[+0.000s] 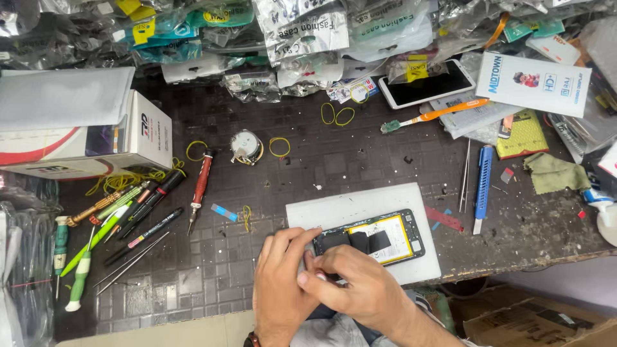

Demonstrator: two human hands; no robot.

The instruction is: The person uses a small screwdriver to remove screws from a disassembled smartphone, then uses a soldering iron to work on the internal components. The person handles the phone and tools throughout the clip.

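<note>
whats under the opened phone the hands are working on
The opened phone lies on a light grey mat on the dark table. The left hand and right hand cover its near end.

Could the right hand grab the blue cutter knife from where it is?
Probably yes: the blue cutter knife lies in the open beyond the opened phone, nothing on it. But the right hand is busy on the phone.
</note>
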